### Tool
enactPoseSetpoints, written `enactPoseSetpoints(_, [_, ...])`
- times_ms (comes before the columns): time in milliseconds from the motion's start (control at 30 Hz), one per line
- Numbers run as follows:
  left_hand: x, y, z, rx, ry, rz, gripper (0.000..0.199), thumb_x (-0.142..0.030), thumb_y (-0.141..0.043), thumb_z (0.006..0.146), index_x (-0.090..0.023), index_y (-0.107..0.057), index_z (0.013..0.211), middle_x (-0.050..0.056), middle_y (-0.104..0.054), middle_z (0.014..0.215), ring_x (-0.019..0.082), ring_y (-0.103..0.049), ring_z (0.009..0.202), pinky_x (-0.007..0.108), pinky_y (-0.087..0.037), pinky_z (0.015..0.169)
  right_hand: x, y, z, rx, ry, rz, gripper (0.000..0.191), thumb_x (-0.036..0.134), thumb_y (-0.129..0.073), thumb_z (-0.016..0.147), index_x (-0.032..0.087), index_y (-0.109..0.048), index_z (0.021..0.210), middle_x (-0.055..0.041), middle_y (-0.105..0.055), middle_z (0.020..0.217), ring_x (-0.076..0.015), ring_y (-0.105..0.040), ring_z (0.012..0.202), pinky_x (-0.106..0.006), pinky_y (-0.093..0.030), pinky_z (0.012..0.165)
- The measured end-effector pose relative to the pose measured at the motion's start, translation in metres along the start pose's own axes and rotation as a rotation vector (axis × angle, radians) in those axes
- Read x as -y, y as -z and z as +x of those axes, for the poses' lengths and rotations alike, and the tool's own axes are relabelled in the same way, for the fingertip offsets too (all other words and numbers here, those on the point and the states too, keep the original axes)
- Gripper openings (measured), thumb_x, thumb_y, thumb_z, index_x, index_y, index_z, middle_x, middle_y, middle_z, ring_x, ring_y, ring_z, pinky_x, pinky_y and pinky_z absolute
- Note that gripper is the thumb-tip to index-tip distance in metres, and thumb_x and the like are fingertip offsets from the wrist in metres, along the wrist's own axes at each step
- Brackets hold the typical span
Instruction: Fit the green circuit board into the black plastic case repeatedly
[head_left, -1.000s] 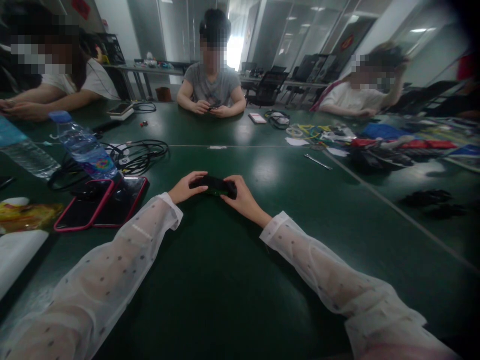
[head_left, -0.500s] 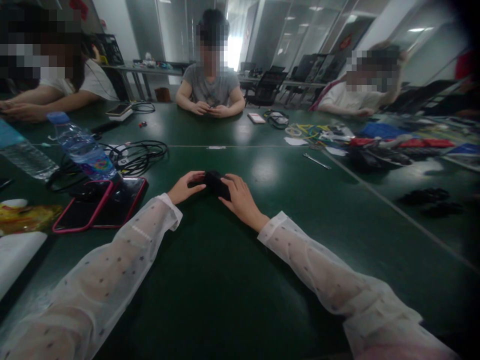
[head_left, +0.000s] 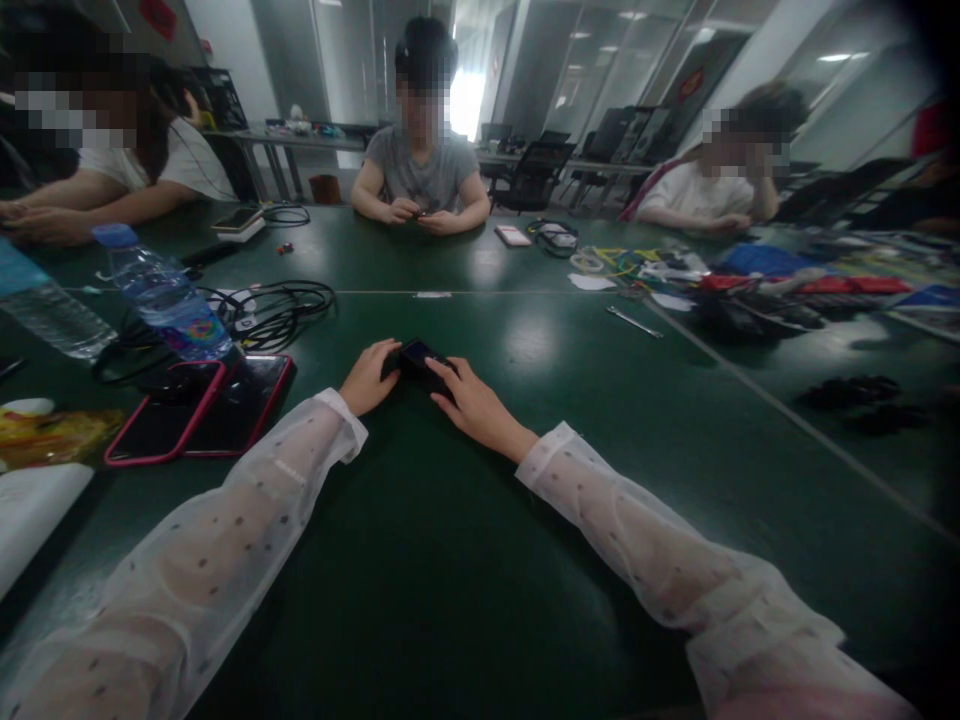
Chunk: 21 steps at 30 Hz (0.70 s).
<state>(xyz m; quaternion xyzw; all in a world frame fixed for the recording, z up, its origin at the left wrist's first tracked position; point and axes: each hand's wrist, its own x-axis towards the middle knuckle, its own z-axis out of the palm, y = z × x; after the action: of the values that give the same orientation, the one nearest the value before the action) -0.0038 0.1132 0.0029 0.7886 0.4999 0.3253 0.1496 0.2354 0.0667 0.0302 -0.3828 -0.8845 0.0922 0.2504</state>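
A small black box-like device [head_left: 415, 354] is between my hands, low over the green table. A dark, bluish, screen-like face on it is turned up; its exact kind I cannot make out. My left hand [head_left: 369, 379] curls its fingers and thumb about the device's left end. From the other side, my right hand [head_left: 484, 405] grips the right end, with its index finger lying across the top. The fingers hide both ends of the device. Sheer white dotted sleeves cover both my forearms.
Left of my hands lie two red-edged phone-like things [head_left: 259, 405], a tilted water bottle [head_left: 169, 300] and coiled black cables [head_left: 296, 305]. A wrench [head_left: 634, 322] lies right, before a cable pile [head_left: 637, 265]. Several people sit around the green table [head_left: 465, 570].
The black device has turned so that its dark screen-like face shows. My right index finger now lies on top of it. My left hand has shifted slightly. At right, a person's raised arm has lowered.
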Motion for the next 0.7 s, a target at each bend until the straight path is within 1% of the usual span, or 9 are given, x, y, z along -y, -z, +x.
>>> enactPoseSetpoints(67, [-0.0029,-0.0027,-0.0025,0.005,0.02,0.216,0.046,-0.025,-0.05,0.09,-0.013,-0.047,0.134,0.018,-0.044,0.147,0.03,-0.04,0.136,0.053,-0.034,0.11,-0.0014,-0.0015,0.0004,0.001,-0.003,-0.026,0.058,0.033,-0.046,0.097,0.025,-0.023,0.149,-0.0155,-0.041,0.135,-0.0274,-0.058,0.111,-0.044,-0.058,0.086])
enactPoseSetpoints(100, [-0.0046,-0.0039,-0.0035,0.032,0.031,0.293,0.044,-0.027,-0.047,0.092,-0.013,-0.048,0.133,0.018,-0.043,0.147,0.031,-0.04,0.136,0.053,-0.034,0.111,-0.002,-0.0022,0.0006,0.001,-0.005,-0.041,0.059,0.034,-0.046,0.097,0.025,-0.022,0.15,-0.0155,-0.041,0.135,-0.0282,-0.057,0.112,-0.045,-0.058,0.087])
enactPoseSetpoints(200, [-0.0087,-0.006,-0.0054,0.106,0.035,0.423,0.043,-0.029,-0.04,0.095,-0.011,-0.051,0.132,0.017,-0.045,0.147,0.031,-0.041,0.136,0.052,-0.033,0.112,-0.003,-0.0034,0.0007,0.003,-0.01,-0.072,0.06,0.037,-0.044,0.097,0.027,-0.02,0.151,-0.0153,-0.041,0.135,-0.0295,-0.056,0.115,-0.046,-0.058,0.087])
enactPoseSetpoints(333, [-0.01,-0.0066,-0.0054,0.12,0.041,0.467,0.044,-0.03,-0.037,0.096,-0.012,-0.051,0.133,0.015,-0.044,0.148,0.03,-0.04,0.137,0.05,-0.032,0.113,-0.0018,-0.0017,0.0001,0.016,-0.013,-0.086,0.062,0.038,-0.043,0.098,0.026,-0.017,0.153,-0.0162,-0.041,0.135,-0.0293,-0.057,0.113,-0.045,-0.059,0.085])
enactPoseSetpoints(500, [-0.0085,-0.0067,-0.005,0.122,0.039,0.453,0.045,-0.031,-0.036,0.096,-0.013,-0.051,0.134,0.015,-0.044,0.148,0.029,-0.04,0.137,0.051,-0.032,0.113,0.0002,0.0007,-0.0006,0.034,-0.001,-0.079,0.063,0.038,-0.04,0.099,0.026,-0.012,0.154,-0.017,-0.041,0.135,-0.0287,-0.058,0.109,-0.044,-0.06,0.082])
enactPoseSetpoints(700, [-0.0051,-0.0087,-0.0055,0.097,0.033,0.427,0.045,-0.031,-0.037,0.096,-0.015,-0.05,0.135,0.014,-0.046,0.147,0.03,-0.04,0.136,0.054,-0.032,0.112,0.0011,0.0015,-0.0012,-0.027,-0.009,-0.058,0.062,0.035,-0.04,0.099,0.028,-0.011,0.153,-0.0159,-0.039,0.135,-0.0278,-0.057,0.109,-0.044,-0.059,0.083])
